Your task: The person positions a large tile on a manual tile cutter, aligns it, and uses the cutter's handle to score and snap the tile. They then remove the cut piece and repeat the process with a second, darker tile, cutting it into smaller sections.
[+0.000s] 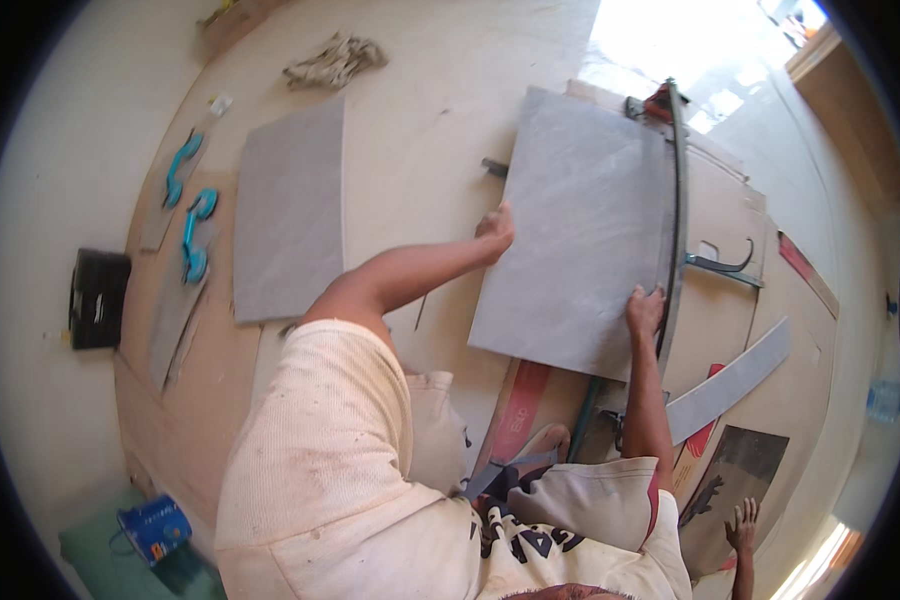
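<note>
Cream shirt sleeve (310, 430) nearest camera, lower center-left. Left edge: black case (100, 300), blue bucket (155, 530) below it. Teal suction lifter (193, 266) and a second one, upper left. Flat gray tile (290, 220) lies on the floor, left of center. Left hand (496, 230) curled at the left edge of the large gray tile (570, 230), frame center; clamped or only pressing, can't tell. Right hand (646, 307) rests on that tile's lower right, fingers apart, beside the cutter rail (680, 200). Narrow gray strip (735, 380) right of center; co-worker's hand (742, 525) lower right.

Progress, judged: tile set under rail, done; no break visible, so separation looks left to do. Scoring unclear.

Writing: pale letters on red strip (522, 410), dark lettering across shirt front, bucket print too small.
</note>
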A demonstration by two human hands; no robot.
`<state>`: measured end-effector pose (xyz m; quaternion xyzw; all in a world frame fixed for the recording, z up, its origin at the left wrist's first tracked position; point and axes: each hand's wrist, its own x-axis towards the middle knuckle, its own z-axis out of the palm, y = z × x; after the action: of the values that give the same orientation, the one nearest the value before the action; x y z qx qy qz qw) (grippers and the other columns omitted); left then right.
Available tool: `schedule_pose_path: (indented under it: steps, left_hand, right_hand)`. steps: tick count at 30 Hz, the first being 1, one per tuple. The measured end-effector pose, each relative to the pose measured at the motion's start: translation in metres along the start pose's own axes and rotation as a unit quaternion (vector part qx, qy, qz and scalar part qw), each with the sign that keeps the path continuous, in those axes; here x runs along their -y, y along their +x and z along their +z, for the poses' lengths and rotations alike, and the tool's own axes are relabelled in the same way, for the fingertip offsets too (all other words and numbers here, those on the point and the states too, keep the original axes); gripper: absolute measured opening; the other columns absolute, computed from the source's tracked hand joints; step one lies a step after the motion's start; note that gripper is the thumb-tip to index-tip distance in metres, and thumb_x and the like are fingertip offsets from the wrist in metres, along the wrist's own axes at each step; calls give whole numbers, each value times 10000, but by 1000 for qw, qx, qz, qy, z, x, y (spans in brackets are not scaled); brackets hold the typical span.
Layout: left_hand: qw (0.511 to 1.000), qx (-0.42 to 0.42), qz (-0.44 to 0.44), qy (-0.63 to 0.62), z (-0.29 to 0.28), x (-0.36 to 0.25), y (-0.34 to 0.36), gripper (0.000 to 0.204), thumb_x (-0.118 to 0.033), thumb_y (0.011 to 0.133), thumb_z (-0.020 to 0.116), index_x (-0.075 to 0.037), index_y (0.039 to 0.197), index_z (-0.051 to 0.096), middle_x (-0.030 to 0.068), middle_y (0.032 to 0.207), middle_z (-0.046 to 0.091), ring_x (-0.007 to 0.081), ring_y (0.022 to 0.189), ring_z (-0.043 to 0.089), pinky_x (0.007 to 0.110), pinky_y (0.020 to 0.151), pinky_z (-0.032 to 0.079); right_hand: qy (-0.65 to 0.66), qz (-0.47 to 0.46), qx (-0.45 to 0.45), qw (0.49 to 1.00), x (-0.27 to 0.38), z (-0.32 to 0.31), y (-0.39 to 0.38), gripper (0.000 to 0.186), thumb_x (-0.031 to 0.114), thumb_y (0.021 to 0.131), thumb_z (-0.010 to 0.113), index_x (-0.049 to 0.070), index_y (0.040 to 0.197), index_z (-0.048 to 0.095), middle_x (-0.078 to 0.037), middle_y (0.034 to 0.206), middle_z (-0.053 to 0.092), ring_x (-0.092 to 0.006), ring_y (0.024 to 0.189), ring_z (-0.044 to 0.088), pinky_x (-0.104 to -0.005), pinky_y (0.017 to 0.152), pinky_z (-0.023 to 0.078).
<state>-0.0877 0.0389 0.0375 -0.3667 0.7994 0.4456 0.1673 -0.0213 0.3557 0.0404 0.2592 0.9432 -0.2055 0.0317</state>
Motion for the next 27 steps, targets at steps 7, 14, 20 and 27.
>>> schedule_pose_path:
  steps: [7,14,20,27]
  left_hand:
    - [998,-19,61,13,-53,-21,-5,730,-558,989,358,84,1282,546,275,1360,527,407,1254,515,458,1040,422]
    - [997,-48,53,-34,-127,10,-48,726,-570,949,454,91,1229,562,286,1249,594,397,1157,588,414,956,482]
    - [993,-68,47,-89,-233,49,-63,739,-561,924,508,103,1247,549,261,1250,596,352,1163,579,419,968,464]
    - [985,-81,-25,-150,-332,93,-73,726,-506,894,583,101,1289,519,240,1299,548,303,1221,519,418,999,424]
  right_hand:
    - [331,107,108,931,-4,-16,16,461,334,882,673,-62,1119,683,-158,1127,679,-230,1090,584,-361,948,421]
    - [410,77,112,902,42,-30,-32,288,227,879,664,-33,1001,679,-58,966,635,-166,905,551,-320,857,424]
    - [455,4,213,865,118,-35,-88,261,166,859,671,-26,1034,654,-51,951,626,-161,918,549,-322,863,420]
    - [381,-27,245,891,234,-32,-134,292,185,798,684,-32,991,649,-76,900,641,-168,831,582,-315,771,458]
